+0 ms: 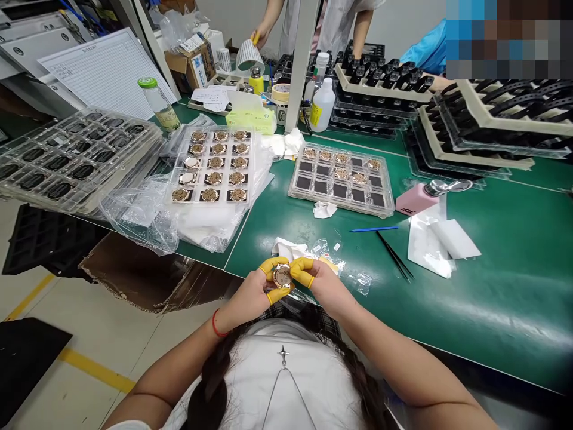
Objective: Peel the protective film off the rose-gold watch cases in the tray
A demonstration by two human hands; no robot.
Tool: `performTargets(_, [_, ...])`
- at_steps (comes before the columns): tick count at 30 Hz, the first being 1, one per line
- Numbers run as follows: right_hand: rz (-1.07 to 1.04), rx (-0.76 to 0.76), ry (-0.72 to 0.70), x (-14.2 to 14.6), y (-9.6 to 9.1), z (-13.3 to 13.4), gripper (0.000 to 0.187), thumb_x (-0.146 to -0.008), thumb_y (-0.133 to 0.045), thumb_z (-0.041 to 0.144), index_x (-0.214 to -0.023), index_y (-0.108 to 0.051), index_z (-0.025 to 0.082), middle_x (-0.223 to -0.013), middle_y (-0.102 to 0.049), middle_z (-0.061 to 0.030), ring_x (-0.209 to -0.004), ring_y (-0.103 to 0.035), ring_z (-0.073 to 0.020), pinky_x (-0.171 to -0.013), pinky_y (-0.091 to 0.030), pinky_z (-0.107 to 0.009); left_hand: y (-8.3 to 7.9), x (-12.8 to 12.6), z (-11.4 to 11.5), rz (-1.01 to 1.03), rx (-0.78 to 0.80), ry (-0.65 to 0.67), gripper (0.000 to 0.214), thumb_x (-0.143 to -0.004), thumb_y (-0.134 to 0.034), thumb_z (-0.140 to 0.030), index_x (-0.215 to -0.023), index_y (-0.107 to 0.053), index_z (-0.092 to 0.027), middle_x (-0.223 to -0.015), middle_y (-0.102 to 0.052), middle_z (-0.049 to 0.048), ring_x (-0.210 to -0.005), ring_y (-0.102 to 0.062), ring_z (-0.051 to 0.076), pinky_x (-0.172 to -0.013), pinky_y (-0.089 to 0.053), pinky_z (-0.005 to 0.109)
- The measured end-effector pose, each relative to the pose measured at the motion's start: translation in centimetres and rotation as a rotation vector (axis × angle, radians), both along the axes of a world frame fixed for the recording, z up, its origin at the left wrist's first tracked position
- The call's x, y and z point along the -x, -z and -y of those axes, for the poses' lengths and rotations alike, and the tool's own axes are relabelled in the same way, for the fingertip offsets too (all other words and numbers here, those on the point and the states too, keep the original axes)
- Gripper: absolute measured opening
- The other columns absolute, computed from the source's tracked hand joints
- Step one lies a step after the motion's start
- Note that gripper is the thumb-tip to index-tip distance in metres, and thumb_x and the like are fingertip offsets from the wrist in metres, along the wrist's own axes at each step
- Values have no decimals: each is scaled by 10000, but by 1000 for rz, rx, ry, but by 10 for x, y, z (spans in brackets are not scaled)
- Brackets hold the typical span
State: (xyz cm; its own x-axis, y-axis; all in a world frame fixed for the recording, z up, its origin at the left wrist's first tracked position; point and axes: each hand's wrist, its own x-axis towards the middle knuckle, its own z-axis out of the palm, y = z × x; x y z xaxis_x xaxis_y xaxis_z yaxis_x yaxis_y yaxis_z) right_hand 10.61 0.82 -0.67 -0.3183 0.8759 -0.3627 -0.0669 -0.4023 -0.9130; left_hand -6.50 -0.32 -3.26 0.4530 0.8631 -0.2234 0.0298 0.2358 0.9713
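Observation:
Between my two hands, just over the front edge of the green table, is a round gold watch case (283, 276) with its back or dial facing up. My left hand (255, 292) grips it by the rim, with yellow finger cots on the fingertips. The fingers of my right hand (319, 280), also in yellow cots, are pinched at the right rim. A crumpled white tissue (290, 247) and scraps of clear film (363, 283) lie just beyond. One clear tray (210, 209) holds rows of similar watch cases; another tray (342, 206) holds several, with some dark slots bare.
Right of the trays are a pink pump bottle (417, 199), black tweezers (394, 255), a blue stick (374, 229) and white sheets (455, 239). Stacked trays of black straps (505, 119) stand at the right. A glass jar (159, 104) and a white bottle (323, 106) stand behind. Two people work opposite.

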Motion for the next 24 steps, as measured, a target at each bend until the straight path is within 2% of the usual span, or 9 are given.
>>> performTargets(3, [242, -214, -8, -5, 2, 3, 147, -777, -598, 329, -773, -591, 182, -832, -620, -27, -807, -554, -173, -781, -433, -333, -1, -1, 0, 17, 49, -18, 495, -765, -682, -243, -1210, -468, -219, -1035, -654, 54, -932, -657, 204, -858, -519, 345])
performTargets(5, [553, -483, 1, -14, 2, 6, 137, -806, -576, 303, -870, -611, 187, -931, -635, -59, -899, -548, -213, -836, -417, -375, 1, -2, 2, 55, 121, -36, 517, -746, -701, -241, -1203, -460, -214, -1011, -664, 52, -884, -673, 195, -841, -526, 344])
performTargets(7, [918, -689, -22, -27, 5, 8, 175, -813, -586, 287, -946, -620, 177, -1004, -630, -99, -940, -532, -256, -843, -404, -411, 5, -3, 5, 92, 199, -35, 556, -751, -693, -256, -1230, -417, -202, -879, -694, 42, -764, -688, 178, -776, -546, 343])
performTargets(9, [1246, -695, -92, -42, 12, 9, 233, -800, -617, 277, -993, -617, 146, -1030, -614, -151, -917, -534, -290, -781, -416, -414, 14, -6, 10, 80, 250, -20, 586, -779, -660, -291, -1273, -365, -184, -693, -693, 16, -626, -675, 169, -671, -558, 329])
performTargets(12, [1516, -499, -153, -58, 26, 12, 320, -797, -636, 309, -1052, -590, 121, -999, -589, -179, -810, -555, -284, -597, -405, -347, 33, -9, 19, 5, 239, -32, 595, -797, -630, -330, -1297, -347, -177, -586, -671, -1, -553, -656, 168, -594, -544, 298])
performTargets(15, [1531, -459, -144, -63, 36, 15, 245, -844, -573, 341, -982, -588, 139, -939, -577, -147, -773, -545, -263, -529, -362, -312, 49, -11, 24, -51, 183, -57, 596, -787, -640, -331, -1298, -368, -186, -619, -679, 8, -595, -674, 176, -606, -537, 282])
performTargets(18, [1340, -674, -108, -54, 35, 21, 148, -904, -466, 252, -889, -580, 159, -886, -587, -112, -809, -519, -238, -638, -390, -325, 55, -12, 25, -88, 144, -51, 585, -787, -641, -334, -1291, -387, -183, -621, -678, 8, -588, -672, 173, -585, -523, 258])
performTargets(21, [1070, -903, -128, -34, 33, 29, 166, -923, -419, 205, -934, -583, 184, -877, -606, -75, -818, -496, -206, -724, -376, -331, 55, -11, 24, -87, 114, -49, 567, -788, -639, -338, -1279, -408, -175, -634, -677, 6, -580, -667, 167, -544, -498, 228])
performTargets(24, [1038, -1051, -222, -13, 38, 35, 175, -897, -437, 162, -952, -601, 187, -819, -606, -66, -793, -463, -208, -735, -348, -344, 54, -9, 23, -113, 76, -48, 585, -783, -647, -338, -1291, -415, -162, -657, -690, 21, -590, -663, 171, -528, -484, 224])
